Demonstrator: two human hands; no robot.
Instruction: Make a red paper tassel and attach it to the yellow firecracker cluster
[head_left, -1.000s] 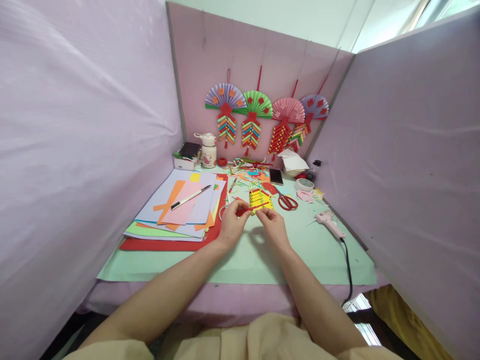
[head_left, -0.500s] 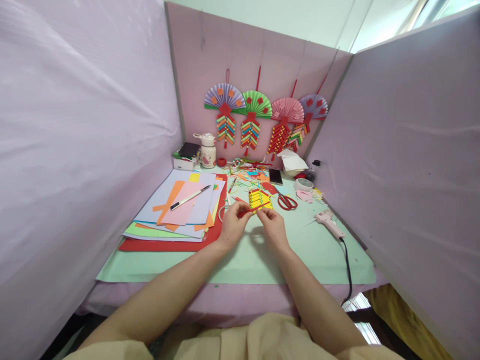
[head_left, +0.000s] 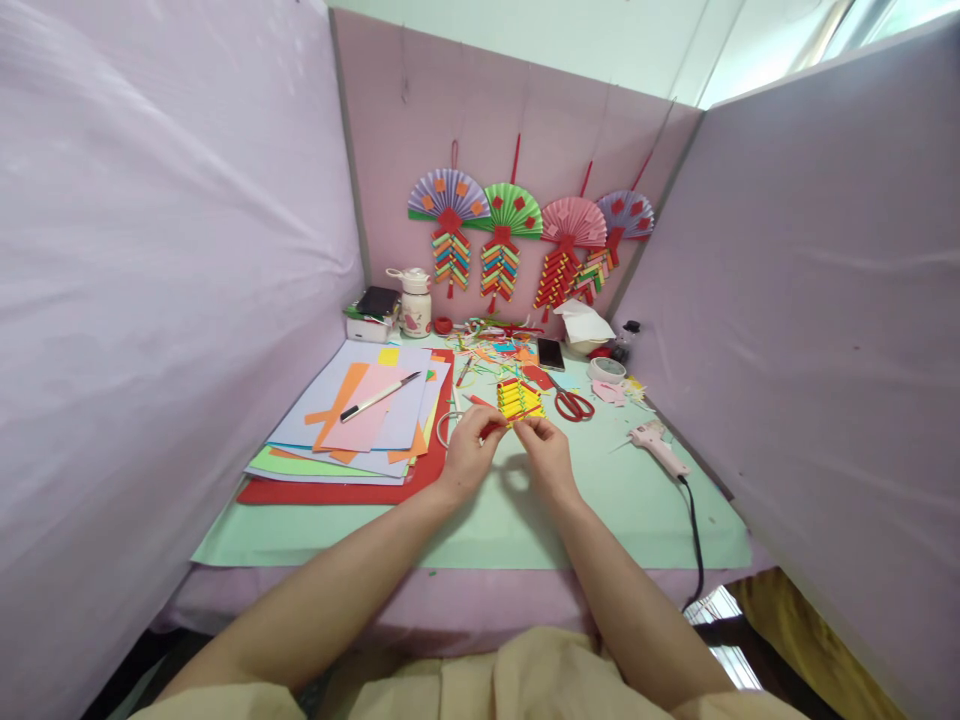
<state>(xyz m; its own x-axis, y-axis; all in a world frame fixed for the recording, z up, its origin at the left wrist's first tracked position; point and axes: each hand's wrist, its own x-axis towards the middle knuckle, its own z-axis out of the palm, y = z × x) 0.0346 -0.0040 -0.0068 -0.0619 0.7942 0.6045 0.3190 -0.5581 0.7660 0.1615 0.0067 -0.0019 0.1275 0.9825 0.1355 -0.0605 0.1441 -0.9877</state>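
Note:
Over the middle of the table my left hand (head_left: 472, 452) is closed, its thumb and fingers pinching a thin red paper strip (head_left: 528, 415). Close by on its right, my right hand (head_left: 547, 455) pinches at the same strip, and a bit of yellow shows between the fingertips. Just beyond both hands lies a row of yellow paper rolls (head_left: 517, 396) with red ends; its near edge is partly hidden. Red-handled scissors (head_left: 574, 404) rest to the right of the rolls.
Stacked coloured paper (head_left: 300, 440) with a pen (head_left: 380, 397) on top lies at left. A glue gun (head_left: 658, 447) with its cord is at right. Paper scraps, a phone (head_left: 550, 353) and a bottle (head_left: 416, 305) stand or lie behind. Fan ornaments (head_left: 512, 210) hang on the back panel.
My left fingers have shifted slightly right, closer to my right fingertips, and less of the red strip shows between the hands. Everything else on the table looks the same.

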